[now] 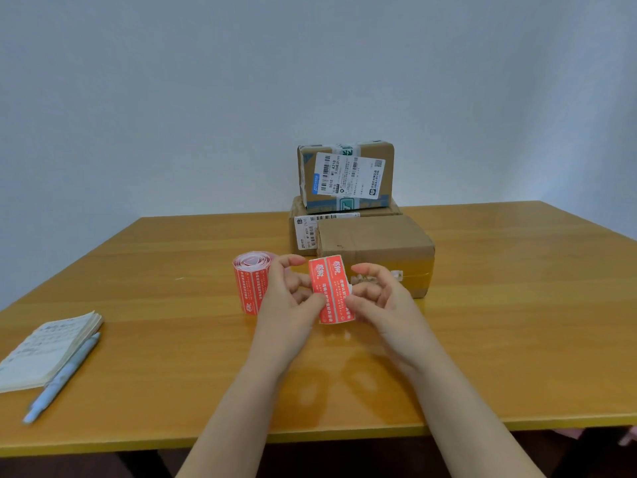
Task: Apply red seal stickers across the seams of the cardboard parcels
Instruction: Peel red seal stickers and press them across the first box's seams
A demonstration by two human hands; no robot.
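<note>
A loose roll of red seal stickers on white backing [251, 282] is stood on end just left of the hands, near the middle of the table. Right of it, a short strip of two red printed seal stickers [332, 291] is held upright above the table. Its left edge is pinched by the curled thumb and fingers of the left hand [293, 300], and its right edge is pinched by the fingertips of the right hand [382, 298].

A sticker is judged to be about to be peeled from its backing. The thin sticker could be torn or folded onto itself if pulled too quickly. The roll could be knocked over by the left hand, which is just beside it. No red seal is seen on the plain brown cardboard parcel [375, 241] just beyond the strip. A seal could be laid beside its seam rather than across it if poorly lined up. Two labelled cardboard parcels [346, 174] are stacked behind it.

The surface is a smooth orange-yellow wooden table [517, 305]. At its near left, a written notebook [48, 350] and a pale blue pen [62, 377] are placed. A plain pale wall [172, 98] is seen behind.
</note>
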